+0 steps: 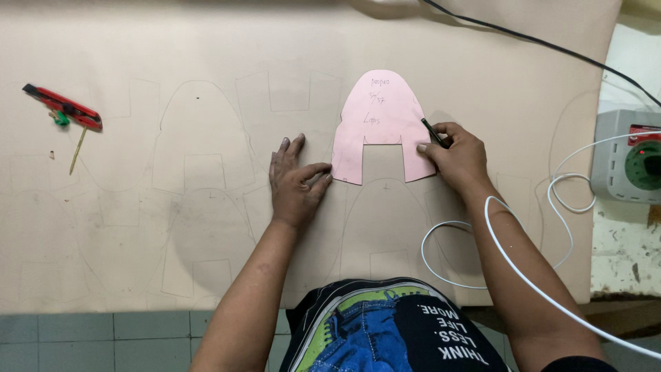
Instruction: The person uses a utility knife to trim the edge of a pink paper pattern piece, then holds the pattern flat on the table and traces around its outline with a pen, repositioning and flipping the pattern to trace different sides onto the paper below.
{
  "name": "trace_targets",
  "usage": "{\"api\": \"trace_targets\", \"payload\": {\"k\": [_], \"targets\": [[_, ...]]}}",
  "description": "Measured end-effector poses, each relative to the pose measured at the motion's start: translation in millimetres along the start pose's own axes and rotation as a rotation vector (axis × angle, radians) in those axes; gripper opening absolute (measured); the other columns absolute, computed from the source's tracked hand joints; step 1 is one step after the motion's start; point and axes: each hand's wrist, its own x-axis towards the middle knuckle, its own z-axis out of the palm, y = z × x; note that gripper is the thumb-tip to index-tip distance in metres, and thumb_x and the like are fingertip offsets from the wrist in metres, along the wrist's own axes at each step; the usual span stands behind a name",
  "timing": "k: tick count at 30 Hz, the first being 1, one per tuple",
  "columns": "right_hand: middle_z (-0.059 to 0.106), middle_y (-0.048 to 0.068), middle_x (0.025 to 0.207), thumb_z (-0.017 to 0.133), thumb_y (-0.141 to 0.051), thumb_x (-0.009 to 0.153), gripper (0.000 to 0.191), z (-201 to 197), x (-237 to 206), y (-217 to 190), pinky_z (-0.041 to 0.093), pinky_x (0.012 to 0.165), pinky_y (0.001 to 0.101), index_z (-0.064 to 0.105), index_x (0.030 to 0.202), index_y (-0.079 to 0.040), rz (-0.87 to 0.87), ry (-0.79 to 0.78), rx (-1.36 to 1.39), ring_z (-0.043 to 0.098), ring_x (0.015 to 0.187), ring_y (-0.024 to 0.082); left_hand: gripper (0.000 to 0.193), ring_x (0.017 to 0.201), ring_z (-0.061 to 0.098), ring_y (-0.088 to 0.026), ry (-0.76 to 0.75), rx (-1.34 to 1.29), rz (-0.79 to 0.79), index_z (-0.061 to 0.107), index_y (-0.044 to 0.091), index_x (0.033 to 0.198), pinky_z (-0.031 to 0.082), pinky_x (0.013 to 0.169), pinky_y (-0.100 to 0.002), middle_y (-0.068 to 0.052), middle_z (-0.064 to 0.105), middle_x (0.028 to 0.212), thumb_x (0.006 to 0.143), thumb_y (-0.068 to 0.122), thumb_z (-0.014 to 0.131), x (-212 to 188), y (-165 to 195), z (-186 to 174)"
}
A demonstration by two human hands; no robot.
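Pink template (pixel 381 117) flat on tan sheet (pixel 206 55) covering worktop, pinned at lower left corner by spread left hand (pixel 295 182). Right hand (pixel 456 155) closed around dark pen (pixel 434 131) at right edge, mid-tracing. Next: steady pressure, pen tip tight against outline.

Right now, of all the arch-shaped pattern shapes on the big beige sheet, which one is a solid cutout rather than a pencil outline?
The pink card arch-shaped template, pinned at its lower corner by the left hand while the right hand holds a dark pen at its edge. The others are only drawn lines.
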Motion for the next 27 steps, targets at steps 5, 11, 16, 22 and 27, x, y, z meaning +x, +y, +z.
{"api": "trace_targets", "payload": {"k": [5,11,16,22,27], "targets": [[0.075,0.004,0.091,0.084,-0.026,0.08,0.042,0.2,1.3,0.7,0.055,0.069,0.0301,0.074,0.119,-0.015,0.005,-0.005,0.0,0.068,0.075,0.013,0.018,0.155,0.019,-0.029,0.006,-0.006,0.013,0.082,0.027,0.102,0.005,0.127,-0.049,-0.006,0.039,0.161,0.086,0.034,0.079,-0.1,-2.3,0.7],[0.075,0.004,0.09,0.085,-0.026,0.079,0.042,1.5,4.1,3.4,0.054,0.069,0.0301,0.074,0.119,-0.015,-0.03,-0.002,-0.002,0.068,0.075,0.013,0.018,0.155,0.018,-0.029,-0.012,0.008,-0.008,0.082,0.028,0.102,0.004,0.126,-0.048,-0.006,0.038,0.162,0.086,0.034,0.078,-0.2,-1.4,0.4],[0.075,0.003,0.089,0.085,-0.027,0.079,0.041,1.6,4.8,6.4,0.055,0.069,0.0299,0.074,0.117,-0.015,-0.023,-0.011,0.014,0.068,0.075,0.013,0.016,0.155,0.017,-0.028,-0.018,-0.004,-0.01,0.082,0.028,0.101,0.003,0.127,-0.048,-0.005,0.038,0.162,0.086,0.033,0.078,0.3,0.9,-2.0],[0.074,0.003,0.088,0.085,-0.029,0.079,0.039,2.4,7.0,5.6,0.054,0.069,0.0306,0.076,0.115,-0.016,-0.036,-0.009,-0.008,0.068,0.075,0.013,0.015,0.155,0.018,-0.027,-0.043,0.006,-0.063,0.082,0.029,0.098,0.004,0.127,-0.048,-0.003,0.039,0.161,0.085,0.034,0.079,2.6,1.7,-2.6],[0.073,0.004,0.089,0.084,-0.03,0.079,0.04,2.0,7.4,4.9,0.055,0.07,0.0309,0.076,0.115,-0.015,-0.04,-0.008,0.0,0.068,0.076,0.014,0.017,0.155,0.019,-0.028,0.004,-0.013,0.0,0.082,0.028,0.101,0.006,0.127,-0.048,-0.005,0.039,0.162,0.086,0.033,0.079,2.1,-0.1,-1.3]]}}
